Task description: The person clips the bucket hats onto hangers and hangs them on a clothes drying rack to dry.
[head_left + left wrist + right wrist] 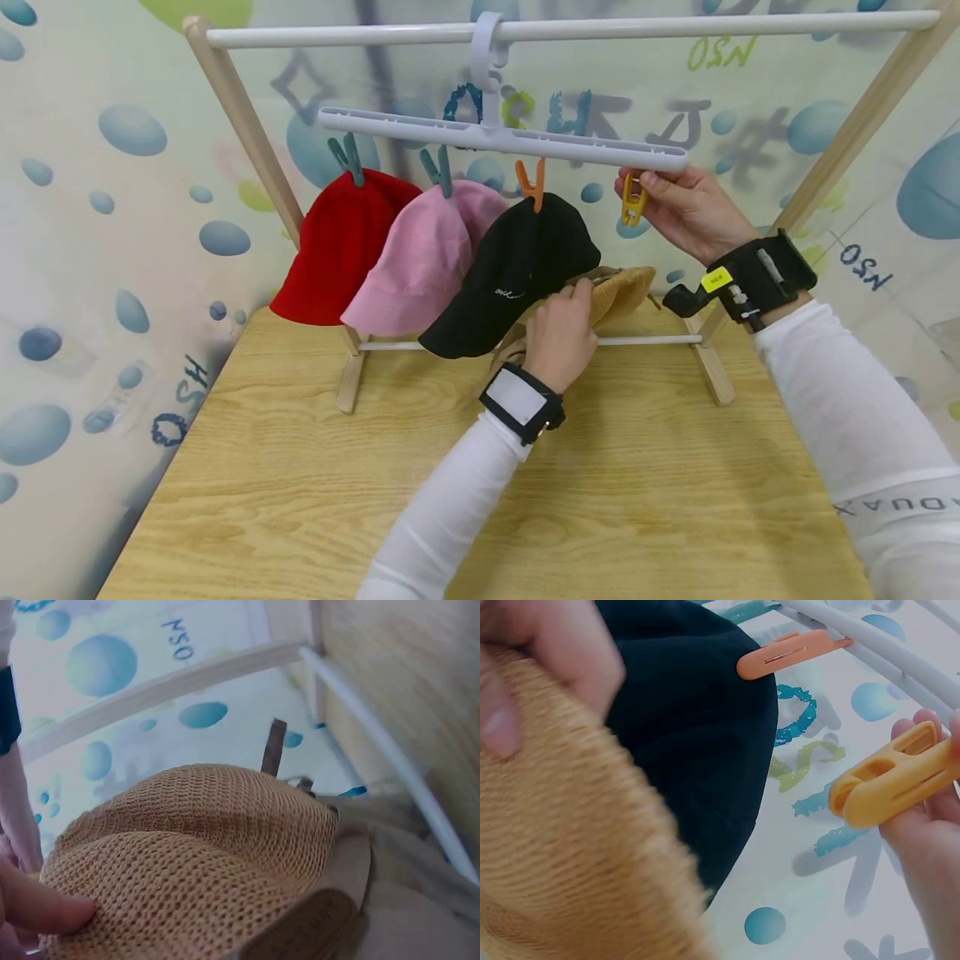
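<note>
My left hand (562, 333) grips a tan woven bucket hat (626, 292) below and to the right of a black bucket hat (517, 275). In the left wrist view the knitted crown (172, 877) shows, with the thumb pressed on it. At the right end of the white hanger (577, 148), my right hand (693, 208) pinches a yellow clothespin (633, 200) just under the bar. An orange clothespin (532, 187) carries the black hat. Further left, teal clothespins (441, 171) carry a pink hat (427, 258) and a red hat (345, 250).
The hanger hooks over the white top rail (712, 27) of a rack with wooden legs (247, 125). A lower white rail (648, 340) runs behind the hats. Beneath everything is a wood-grain table (300, 475), with a patterned wall (75, 250) behind.
</note>
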{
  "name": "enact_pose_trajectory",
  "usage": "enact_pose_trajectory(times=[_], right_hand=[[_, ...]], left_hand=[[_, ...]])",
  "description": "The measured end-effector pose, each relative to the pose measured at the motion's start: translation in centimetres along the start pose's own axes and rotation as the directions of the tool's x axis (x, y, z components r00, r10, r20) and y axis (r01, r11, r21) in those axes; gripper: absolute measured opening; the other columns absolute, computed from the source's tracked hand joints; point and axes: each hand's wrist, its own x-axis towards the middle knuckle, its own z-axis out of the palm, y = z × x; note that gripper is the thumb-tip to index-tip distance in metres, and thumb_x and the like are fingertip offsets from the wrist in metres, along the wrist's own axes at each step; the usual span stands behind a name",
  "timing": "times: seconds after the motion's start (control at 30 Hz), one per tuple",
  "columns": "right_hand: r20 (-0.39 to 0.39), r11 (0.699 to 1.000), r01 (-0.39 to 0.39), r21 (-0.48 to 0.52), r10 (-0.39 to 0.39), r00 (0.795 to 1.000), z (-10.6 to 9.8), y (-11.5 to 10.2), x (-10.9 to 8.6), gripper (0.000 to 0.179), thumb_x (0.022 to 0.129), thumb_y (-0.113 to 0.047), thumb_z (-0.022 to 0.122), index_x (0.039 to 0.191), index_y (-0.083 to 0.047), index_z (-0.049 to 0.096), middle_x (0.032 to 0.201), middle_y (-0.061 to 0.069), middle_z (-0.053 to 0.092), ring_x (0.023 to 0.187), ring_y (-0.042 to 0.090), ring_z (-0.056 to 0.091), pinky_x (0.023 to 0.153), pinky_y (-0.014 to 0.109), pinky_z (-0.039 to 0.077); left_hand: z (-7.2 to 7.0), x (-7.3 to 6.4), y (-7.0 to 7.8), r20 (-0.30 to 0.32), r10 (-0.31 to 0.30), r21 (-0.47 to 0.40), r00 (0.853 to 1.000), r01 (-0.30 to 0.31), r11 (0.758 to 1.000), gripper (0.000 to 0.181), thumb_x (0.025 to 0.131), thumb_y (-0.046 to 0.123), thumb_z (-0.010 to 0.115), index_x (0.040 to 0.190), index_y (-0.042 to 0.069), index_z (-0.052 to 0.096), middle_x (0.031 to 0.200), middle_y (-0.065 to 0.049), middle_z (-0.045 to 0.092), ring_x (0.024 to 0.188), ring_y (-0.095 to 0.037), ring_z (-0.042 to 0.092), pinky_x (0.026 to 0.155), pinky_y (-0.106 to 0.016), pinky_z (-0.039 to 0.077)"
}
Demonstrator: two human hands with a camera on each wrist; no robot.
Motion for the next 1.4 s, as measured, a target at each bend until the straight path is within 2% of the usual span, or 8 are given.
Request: enact_pose_trajectory(times=[0.17, 0.43, 0.6, 0.7, 0.93, 1.17, 1.4], right_hand=[[0.001, 1.0, 0.012, -0.021, -0.012, 1.0, 0.0, 0.2, 0.0, 0.028, 0.094, 0.012, 0.045, 0.118, 0.013, 0.06, 0.104, 0.024, 0.06, 0.105, 0.033, 0.059, 0.098, 0.035, 0.043], [-0.005, 0.999, 0.023, -0.039, -0.023, 1.0, -0.3, 0.6, 0.1, 0.025, 0.094, 0.014, 0.045, 0.111, 0.014, 0.063, 0.099, 0.022, 0.061, 0.103, 0.033, 0.062, 0.098, 0.035, 0.043], [-0.01, 1.0, 0.027, -0.006, -0.027, 1.0, -0.3, 0.9, 0.2, 0.024, 0.093, 0.015, 0.046, 0.111, 0.016, 0.062, 0.1, 0.022, 0.058, 0.104, 0.033, 0.061, 0.099, 0.035, 0.041], [-0.026, 0.999, 0.031, 0.007, -0.031, 0.999, -0.2, 1.1, 0.3, 0.024, 0.092, 0.015, 0.047, 0.112, 0.015, 0.062, 0.107, 0.022, 0.054, 0.104, 0.032, 0.061, 0.099, 0.035, 0.041], [-0.081, 0.999, 0.048, 0.011, -0.047, 0.996, 0.0, 1.5, 0.1, 0.025, 0.092, 0.016, 0.048, 0.112, 0.014, 0.062, 0.122, 0.02, 0.049, 0.101, 0.03, 0.061, 0.095, 0.033, 0.045], [-0.098, 0.997, 0.074, -0.019, -0.075, 0.992, 0.0, 1.7, 0.1, 0.024, 0.091, 0.016, 0.048, 0.11, 0.014, 0.064, 0.121, 0.02, 0.05, 0.1, 0.03, 0.059, 0.093, 0.031, 0.047], [-0.111, 0.996, 0.067, -0.065, -0.074, 0.991, 0.1, 1.7, 0.1, 0.025, 0.092, 0.014, 0.05, 0.112, 0.011, 0.064, 0.116, 0.019, 0.052, 0.097, 0.027, 0.06, 0.089, 0.029, 0.049]], left_hand=[[-0.7, 0.8, -0.3, -0.044, -0.012, -0.05, 0.999, 0.01, 0.999, 0.03, 0.083, -0.002, 0.065, 0.112, 0.004, 0.061, 0.085, -0.006, 0.063, 0.07, -0.019, 0.059, 0.052, -0.029, 0.045], [-1.1, 1.4, -0.8, -0.095, -0.046, -0.058, 0.994, 0.041, 0.997, 0.023, 0.084, -0.003, 0.061, 0.107, 0.004, 0.062, 0.084, -0.006, 0.063, 0.072, -0.019, 0.06, 0.053, -0.031, 0.047], [-1.6, 1.7, -1.0, -0.128, -0.067, -0.092, 0.989, 0.055, 0.994, 0.02, 0.085, -0.005, 0.06, 0.104, 0.003, 0.062, 0.078, -0.005, 0.059, 0.069, -0.019, 0.059, 0.052, -0.032, 0.046], [-1.8, 1.8, -1.1, -0.145, -0.071, -0.113, 0.987, 0.055, 0.992, 0.019, 0.086, -0.005, 0.057, 0.103, 0.004, 0.062, 0.077, -0.005, 0.059, 0.068, -0.02, 0.059, 0.052, -0.033, 0.046], [-2.2, 2.0, -1.2, -0.159, -0.074, -0.156, 0.985, 0.049, 0.986, 0.02, 0.088, -0.004, 0.055, 0.104, 0.005, 0.063, 0.079, -0.005, 0.061, 0.071, -0.02, 0.06, 0.054, -0.035, 0.047], [-2.3, 2.4, -0.9, -0.153, -0.069, -0.173, 0.986, 0.042, 0.984, 0.025, 0.09, -0.004, 0.054, 0.109, 0.006, 0.065, 0.084, -0.005, 0.064, 0.071, -0.019, 0.059, 0.054, -0.032, 0.047], [-2.6, 2.7, -0.5, -0.179, -0.065, -0.171, 0.982, 0.034, 0.985, 0.026, 0.09, -0.004, 0.054, 0.112, 0.004, 0.065, 0.087, -0.007, 0.066, 0.072, -0.02, 0.06, 0.055, -0.031, 0.048]])
